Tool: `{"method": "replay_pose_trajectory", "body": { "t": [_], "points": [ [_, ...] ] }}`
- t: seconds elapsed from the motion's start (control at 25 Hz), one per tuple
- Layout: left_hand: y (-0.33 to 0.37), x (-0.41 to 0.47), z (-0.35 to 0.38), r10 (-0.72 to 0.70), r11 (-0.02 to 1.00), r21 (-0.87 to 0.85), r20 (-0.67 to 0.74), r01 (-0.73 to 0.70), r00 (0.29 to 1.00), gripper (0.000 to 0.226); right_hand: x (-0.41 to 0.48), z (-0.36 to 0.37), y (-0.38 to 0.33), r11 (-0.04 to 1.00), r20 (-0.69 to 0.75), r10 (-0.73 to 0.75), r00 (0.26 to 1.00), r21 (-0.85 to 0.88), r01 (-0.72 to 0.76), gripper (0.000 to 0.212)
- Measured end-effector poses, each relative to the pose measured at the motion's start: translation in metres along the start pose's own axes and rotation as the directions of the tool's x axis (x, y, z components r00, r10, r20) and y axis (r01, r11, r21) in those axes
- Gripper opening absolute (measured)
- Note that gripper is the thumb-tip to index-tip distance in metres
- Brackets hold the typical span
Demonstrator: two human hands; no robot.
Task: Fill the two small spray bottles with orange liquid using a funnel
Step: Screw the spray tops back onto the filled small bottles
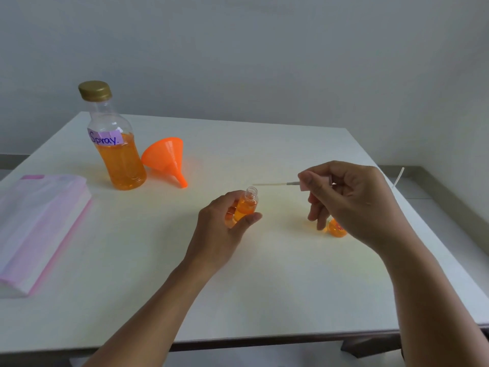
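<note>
Bottle [246,207], open and filled, sits gripped in the left hand [222,234]; the right hand [352,200] pinches the sprayer [291,183]. A misaimed tube [270,184] could tip it, spilling.

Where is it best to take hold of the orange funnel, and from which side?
The funnel lies on its side, spout toward the person, big bottle close on its left. So probably pinch the narrow neck from above and the right.
</note>
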State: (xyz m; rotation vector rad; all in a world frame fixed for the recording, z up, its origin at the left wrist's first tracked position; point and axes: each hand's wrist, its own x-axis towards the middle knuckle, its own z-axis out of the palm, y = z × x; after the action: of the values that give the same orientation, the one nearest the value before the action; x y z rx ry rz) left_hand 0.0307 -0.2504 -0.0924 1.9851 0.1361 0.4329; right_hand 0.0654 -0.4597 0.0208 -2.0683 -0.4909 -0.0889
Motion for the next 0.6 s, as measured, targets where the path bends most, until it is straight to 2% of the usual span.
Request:
{"method": "replay_pose_trajectory", "body": {
  "t": [0.24,0.4,0.6],
  "points": [
    [-0.002,0.0,-0.002,0.025,0.999,0.038,0.017,-0.026,1.0,0.045,0.002,0.001,0.0,0.999,0.034,0.023,0.999,-0.03,-0.021,0.023],
    [0.0,-0.002,0.0,0.089,0.993,0.075,0.055,-0.093,0.995,0.047,0.004,0.01,0.003,0.998,0.051,0.019,0.999,-0.067,-0.016,0.008],
    [0.006,-0.005,0.005,0.103,0.993,0.041,0.089,-0.107,0.991,0.049,0.008,0.026,0.006,0.976,0.129,-0.087,0.988,-0.189,0.111,0.011]
  ]
}}
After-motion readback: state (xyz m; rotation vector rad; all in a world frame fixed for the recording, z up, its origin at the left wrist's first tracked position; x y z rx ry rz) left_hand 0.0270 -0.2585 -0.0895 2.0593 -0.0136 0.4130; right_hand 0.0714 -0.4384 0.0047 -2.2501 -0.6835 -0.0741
